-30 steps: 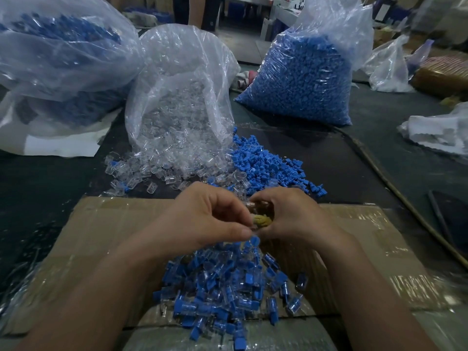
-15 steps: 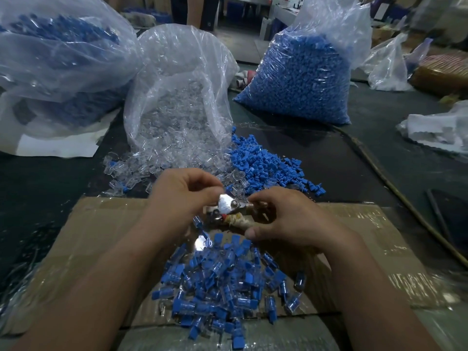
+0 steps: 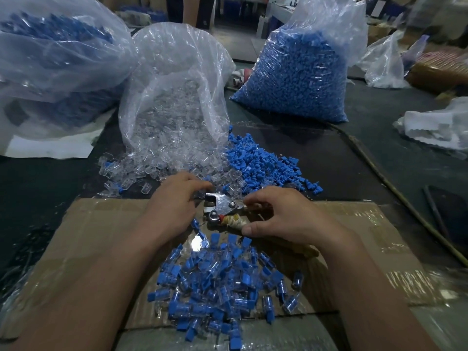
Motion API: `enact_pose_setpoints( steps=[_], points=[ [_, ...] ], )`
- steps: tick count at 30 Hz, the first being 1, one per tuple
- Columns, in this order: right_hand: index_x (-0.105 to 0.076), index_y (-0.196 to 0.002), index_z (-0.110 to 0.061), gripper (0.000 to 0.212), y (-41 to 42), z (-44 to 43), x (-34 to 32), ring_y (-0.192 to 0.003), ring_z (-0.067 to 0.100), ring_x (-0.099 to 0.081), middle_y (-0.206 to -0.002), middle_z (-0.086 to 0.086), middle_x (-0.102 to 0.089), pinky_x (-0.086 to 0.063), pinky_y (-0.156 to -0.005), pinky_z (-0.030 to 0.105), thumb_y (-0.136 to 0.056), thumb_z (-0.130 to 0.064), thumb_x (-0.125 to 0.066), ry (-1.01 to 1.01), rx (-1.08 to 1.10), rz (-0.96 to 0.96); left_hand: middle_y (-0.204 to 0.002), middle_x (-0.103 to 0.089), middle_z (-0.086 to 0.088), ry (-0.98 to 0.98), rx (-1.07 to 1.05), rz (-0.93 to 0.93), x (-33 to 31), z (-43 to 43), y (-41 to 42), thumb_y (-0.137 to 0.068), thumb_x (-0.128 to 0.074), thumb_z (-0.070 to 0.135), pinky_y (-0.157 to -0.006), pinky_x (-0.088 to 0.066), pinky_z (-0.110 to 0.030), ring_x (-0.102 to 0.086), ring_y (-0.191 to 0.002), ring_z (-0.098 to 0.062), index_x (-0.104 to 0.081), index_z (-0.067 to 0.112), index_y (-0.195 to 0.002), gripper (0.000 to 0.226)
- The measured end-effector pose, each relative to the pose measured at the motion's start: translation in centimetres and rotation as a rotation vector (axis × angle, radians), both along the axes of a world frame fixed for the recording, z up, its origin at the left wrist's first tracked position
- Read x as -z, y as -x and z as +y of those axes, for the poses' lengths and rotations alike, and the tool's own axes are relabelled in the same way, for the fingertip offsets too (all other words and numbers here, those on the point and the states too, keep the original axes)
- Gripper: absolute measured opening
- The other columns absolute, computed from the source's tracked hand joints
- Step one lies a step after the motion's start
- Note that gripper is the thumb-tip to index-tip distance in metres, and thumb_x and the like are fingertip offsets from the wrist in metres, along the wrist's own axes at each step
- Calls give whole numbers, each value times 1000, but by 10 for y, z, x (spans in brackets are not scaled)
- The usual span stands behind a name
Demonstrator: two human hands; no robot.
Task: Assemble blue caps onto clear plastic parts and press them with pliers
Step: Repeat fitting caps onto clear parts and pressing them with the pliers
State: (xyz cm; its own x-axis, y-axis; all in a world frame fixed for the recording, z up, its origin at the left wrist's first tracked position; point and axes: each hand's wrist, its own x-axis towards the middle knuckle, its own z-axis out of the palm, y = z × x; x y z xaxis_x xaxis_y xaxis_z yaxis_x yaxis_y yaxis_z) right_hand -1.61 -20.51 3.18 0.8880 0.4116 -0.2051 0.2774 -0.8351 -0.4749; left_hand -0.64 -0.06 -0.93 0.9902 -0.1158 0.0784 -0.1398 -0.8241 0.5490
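Observation:
My right hand (image 3: 283,216) grips the wrapped handles of metal pliers (image 3: 222,207), whose jaws point left. My left hand (image 3: 174,206) is at the jaws, fingers curled at the far side of the pliers' head; what they pinch is hidden. A heap of assembled blue-capped clear parts (image 3: 220,285) lies on the cardboard (image 3: 101,236) just below my hands. Loose clear parts (image 3: 141,171) spill from an open bag beyond my left hand. Loose blue caps (image 3: 263,163) lie beyond the pliers.
A bag of clear parts (image 3: 174,97) stands open at centre back. A full bag of blue caps (image 3: 298,72) stands to its right, another bag (image 3: 50,59) at far left. White plastic (image 3: 435,127) and a dark flat object (image 3: 445,211) lie at right.
Both hands have moved apart and away from me. The pliers, hidden between my hands a second ago, now show their metal head, and my left hand has slid to the jaws.

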Motion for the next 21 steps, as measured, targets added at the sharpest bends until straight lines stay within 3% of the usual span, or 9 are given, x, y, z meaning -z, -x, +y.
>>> enact_pose_setpoints(
  steps=[4,8,11,13,17,19,21],
  points=[
    [-48,-129,-30,63,0,1,-1,-96,2,-41,-103,-17,-44,-30,-68,16,-73,-49,-69,2,3,4,-108,-60,-2,59,-132,-132,-4,2,4,-85,-60,6,-83,-31,-24,-46,-94,-11,-64,20,-115,34],
    [-48,-128,-32,62,0,0,0,-94,1,-41,-100,-19,-42,-29,-66,14,-72,-50,-69,-4,22,7,-96,-57,5,230,-220,-170,-13,0,12,-76,-73,10,-79,-40,-25,-52,-88,-9,-66,21,-104,31],
    [-51,-125,-32,58,0,-1,2,-89,-2,-41,-94,-23,-42,-29,-66,13,-72,-52,-68,-13,25,-4,-86,-57,11,371,-227,-169,-17,-3,19,-75,-73,12,-58,-43,-5,-55,-78,-2,-62,27,-92,25],
    [-55,-119,-32,51,-1,-2,1,-84,-5,-43,-89,-26,-44,-30,-66,13,-73,-53,-66,-42,44,-12,-82,-57,16,428,-221,-160,-20,-5,21,-79,-69,13,-49,-39,0,-53,-74,6,-61,29,-90,20],
    [-60,-87,-36,11,-5,-6,0,-79,-8,-48,-81,-25,-52,-34,-64,14,-81,-44,-61,-146,154,-130,-84,-65,8,636,-191,-138,-24,-7,24,-83,-63,8,-54,-46,-8,-61,-75,0,-61,33,-82,25],
    [-57,-76,-36,9,-8,-9,1,-72,-5,-53,-74,-21,-56,-38,-62,15,-84,-36,-61,-189,243,-221,-82,-67,6,700,-191,-118,-26,-7,24,-82,-63,6,-56,-48,-14,-64,-71,-3,-60,31,-80,25],
    [-63,-80,-29,6,-12,-12,5,-68,-3,-53,-72,-20,-56,-40,-60,14,-86,-30,-62,-204,338,-305,-73,-68,4,762,-173,-82,-26,-8,26,-80,-64,4,-50,-47,-12,-65,-64,-3,-61,26,-75,23]
  ],
)
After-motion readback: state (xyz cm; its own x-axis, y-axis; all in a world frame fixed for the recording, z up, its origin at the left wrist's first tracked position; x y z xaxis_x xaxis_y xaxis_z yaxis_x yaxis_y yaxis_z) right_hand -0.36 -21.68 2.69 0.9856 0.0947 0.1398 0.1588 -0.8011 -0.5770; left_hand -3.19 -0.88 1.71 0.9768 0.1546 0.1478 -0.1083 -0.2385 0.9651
